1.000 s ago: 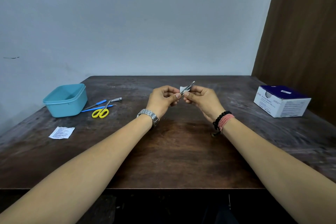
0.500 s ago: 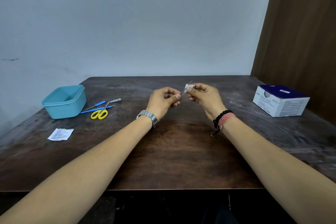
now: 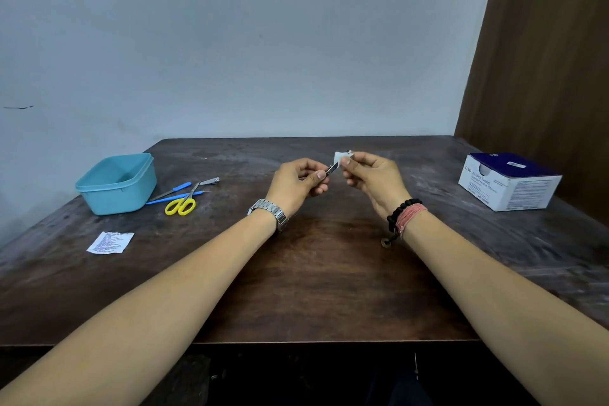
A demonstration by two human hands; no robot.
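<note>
Above the middle of the dark wooden table (image 3: 316, 290), my left hand (image 3: 298, 183) pinches a small thin metal tool (image 3: 332, 169) between thumb and fingers, its tip pointing up and right. My right hand (image 3: 374, 180) pinches a small white swab pad (image 3: 341, 156) wrapped around the tool's tip. The two hands are close together and both are raised off the table. A watch is on my left wrist, bead and thread bracelets on my right.
A light blue plastic tub (image 3: 115, 183) stands at the left. Beside it lie yellow-handled scissors (image 3: 183, 203), two blue-handled tools (image 3: 174, 189) and a nail clipper (image 3: 211, 181). A torn white wrapper (image 3: 110, 242) lies front left. A white and blue swab box (image 3: 509, 183) sits at the right.
The metal tool has slid back toward my left hand, so only its tip now sits in the white pad. The pad in my right hand has shifted slightly right.
</note>
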